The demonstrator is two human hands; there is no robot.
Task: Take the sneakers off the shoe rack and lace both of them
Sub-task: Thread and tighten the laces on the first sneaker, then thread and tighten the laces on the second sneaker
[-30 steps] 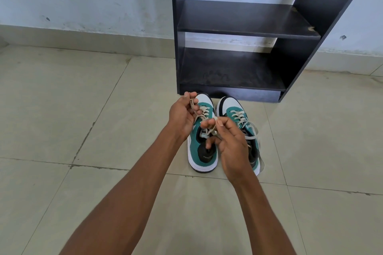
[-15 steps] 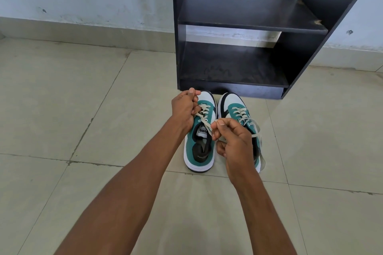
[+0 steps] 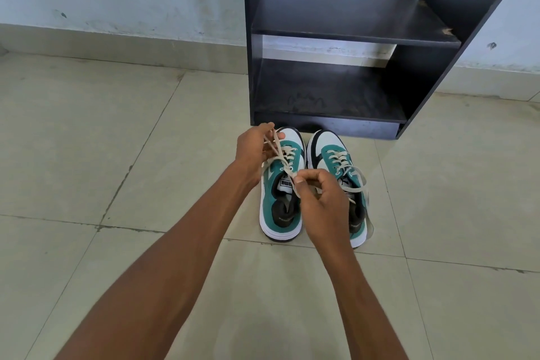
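Observation:
Two green, white and black sneakers stand side by side on the tiled floor, toes toward the shoe rack (image 3: 344, 29). Over the left sneaker (image 3: 279, 213) both my hands work its cream lace (image 3: 280, 155). My left hand (image 3: 255, 149) pinches one lace end near the toe. My right hand (image 3: 321, 199) pinches the other end just above the tongue and covers part of the right sneaker (image 3: 336, 152). That right sneaker's lace lies loose across its opening, down its outer side.
The black shoe rack stands against the pale wall, both visible shelves bare. Beige floor tiles with dark grout lines spread to the left, right and toward me.
Both hands stay pinched on the left sneaker's lace. My right hand has drawn its end a little back and to the right, and the lace now runs taut between the hands.

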